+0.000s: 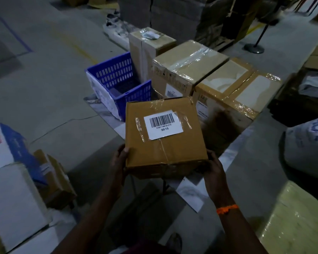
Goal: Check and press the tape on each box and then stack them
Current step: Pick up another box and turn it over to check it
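Far left: one white-and-blue printed carton, one small brown carton beside it. One blue plastic basket, slotted walls.

Centre: brown cardboard box, squarish, held off the floor just in front of the basket and the carton row. White barcode label reading 50/15 on top, fixed with clear tape strips. Wrinkled clear tape runs along the centre seam and over the near edge.

Left hand grips the near-left corner, thumb on top. Right hand grips the near-right corner. Hands apart, box between them.

Behind: three cartons with shiny, crinkled tape: tall carton, middle carton, right carton.

Orange thread band on the right wrist. Right: white sack, film-wrapped pale bundle.
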Available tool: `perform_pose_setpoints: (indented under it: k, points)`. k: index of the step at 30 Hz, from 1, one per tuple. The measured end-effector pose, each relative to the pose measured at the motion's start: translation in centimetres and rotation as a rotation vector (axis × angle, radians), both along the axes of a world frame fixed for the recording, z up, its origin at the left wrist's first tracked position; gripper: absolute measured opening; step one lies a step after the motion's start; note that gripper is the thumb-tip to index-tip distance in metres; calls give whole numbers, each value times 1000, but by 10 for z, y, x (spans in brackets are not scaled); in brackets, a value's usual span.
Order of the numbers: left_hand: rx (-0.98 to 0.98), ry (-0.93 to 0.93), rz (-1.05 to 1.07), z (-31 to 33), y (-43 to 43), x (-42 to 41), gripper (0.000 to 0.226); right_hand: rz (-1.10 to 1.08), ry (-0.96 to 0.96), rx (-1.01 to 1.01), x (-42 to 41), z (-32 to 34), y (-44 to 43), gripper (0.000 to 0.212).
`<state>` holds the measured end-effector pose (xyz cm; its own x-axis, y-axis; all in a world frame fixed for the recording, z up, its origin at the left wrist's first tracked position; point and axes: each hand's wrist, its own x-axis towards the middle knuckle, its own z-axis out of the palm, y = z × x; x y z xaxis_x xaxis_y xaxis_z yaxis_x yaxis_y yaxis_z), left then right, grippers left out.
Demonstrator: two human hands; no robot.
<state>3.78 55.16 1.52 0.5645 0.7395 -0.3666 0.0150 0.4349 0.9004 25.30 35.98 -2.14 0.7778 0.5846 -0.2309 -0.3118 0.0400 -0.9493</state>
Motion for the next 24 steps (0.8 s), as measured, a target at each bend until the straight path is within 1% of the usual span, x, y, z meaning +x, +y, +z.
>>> perform_pose_setpoints:
  k: [1,2,3,6,7,8,9,12,16,19,22,24]
  points:
    - [-6,17,-5,2,4,1,109,-10,-1,-5,0,-1,0,53]
    - [-6,29,-3,4,7,3,107,-12,-8,-9,0,-1,0,52]
    - [-6,36,6,5,10,4,99,-14,-14,-25,-1,-1,0,50]
    - [-6,47,30,4,17,2,62,26,-36,-87,-8,-3,-3,47]
    - [-11,48,26,3,19,0,56,42,-61,-116,-11,-4,-5,41]
    - [-17,47,17,3,20,-2,56,61,-95,-139,-14,-6,-7,34]
    - [-21,47,8,3,20,-3,59,69,-124,-161,-16,-10,-8,31]
    - [-29,48,8,5,19,-8,70,58,-151,-166,-22,-16,-11,31]
    - [-67,38,-4,6,22,-13,78,15,-42,-133,-28,9,-3,30]
    - [-51,66,-34,9,23,-17,95,59,-112,-171,-24,29,8,25]
    - [-1,122,-41,16,23,-20,93,114,-167,-181,-21,39,15,24]
    - [-16,178,-1,19,26,-22,81,137,-195,-173,-23,44,16,28]
